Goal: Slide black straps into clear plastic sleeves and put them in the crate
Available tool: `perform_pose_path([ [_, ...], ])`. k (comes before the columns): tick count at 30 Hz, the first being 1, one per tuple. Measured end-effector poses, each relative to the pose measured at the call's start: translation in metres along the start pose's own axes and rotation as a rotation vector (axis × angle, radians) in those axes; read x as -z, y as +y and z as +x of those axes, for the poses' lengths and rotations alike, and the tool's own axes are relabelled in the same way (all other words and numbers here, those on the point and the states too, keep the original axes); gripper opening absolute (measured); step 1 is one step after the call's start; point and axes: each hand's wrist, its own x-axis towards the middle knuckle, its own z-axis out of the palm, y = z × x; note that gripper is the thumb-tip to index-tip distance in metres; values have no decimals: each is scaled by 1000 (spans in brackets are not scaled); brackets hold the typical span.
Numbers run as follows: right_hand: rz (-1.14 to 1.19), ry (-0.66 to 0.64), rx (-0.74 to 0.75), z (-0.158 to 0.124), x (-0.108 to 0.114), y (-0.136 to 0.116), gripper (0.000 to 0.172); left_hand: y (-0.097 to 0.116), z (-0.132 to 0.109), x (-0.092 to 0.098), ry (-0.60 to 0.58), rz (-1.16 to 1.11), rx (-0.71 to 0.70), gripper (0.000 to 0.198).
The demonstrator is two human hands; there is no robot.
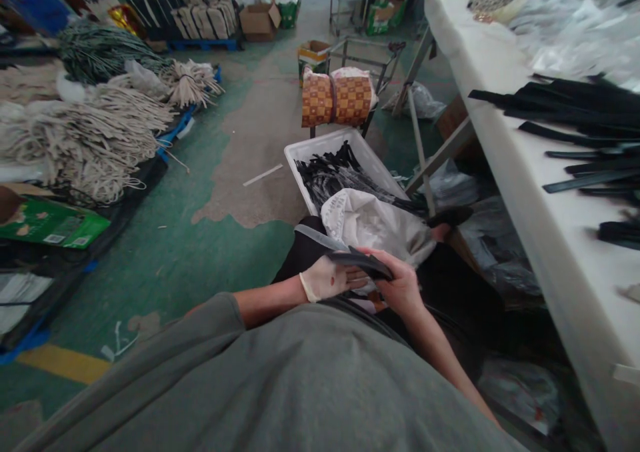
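Observation:
Black flat straps (363, 260) are gripped in my right hand (403, 282), bent over between thumb and fingers. My left hand (325, 279), in a pale glove that leaves the fingertips bare, lies against their left end with fingers stretched out; its thumb is hidden by the straps. From the hands a greyish shiny strip (320, 237) reaches up and left. A white sack (370, 222) covers part of my lap just beyond. Past it, a white plastic crate (293, 162) contains many black straps (335, 172).
To the right runs a white-topped table (505, 72) with black strap bundles (575, 115) and clear plastic bags (575, 39). A checkered roll (340, 99) sits on a metal frame behind the crate. Cord bundles (75, 132) and a green box (60, 222) lie at left.

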Motion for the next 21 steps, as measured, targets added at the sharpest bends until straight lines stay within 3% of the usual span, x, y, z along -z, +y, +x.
perform_pose_path([
  [3, -20, 66, -72, -1, -2, -7, 18, -7, 0, 1, -26, 48, 31, 37],
  [6, 93, 119, -269, -10, 14, -16, 20, 9, 6, 19, 120, -25, 69, 37],
  [8, 212, 145, -313, -20, 33, -22, 20, 37, 12, 39, 326, -162, -64, 40],
  [10, 324, 157, -271, -32, 53, -27, 20, 75, 14, 60, 532, -296, -294, 38],
  [13, 450, 164, -221, -45, 71, -31, 18, 126, 11, 74, 637, -374, -578, 36],
  [16, 456, 208, -314, -44, 68, -31, 23, 140, 9, 60, 525, -253, -637, 30],
  [18, 447, 228, -372, -35, 60, -31, 29, 124, 12, 41, 362, -30, -552, 26],
  [21, 455, 241, -370, -13, 51, -31, 39, 81, 21, 14, 108, 338, -331, 28],
])
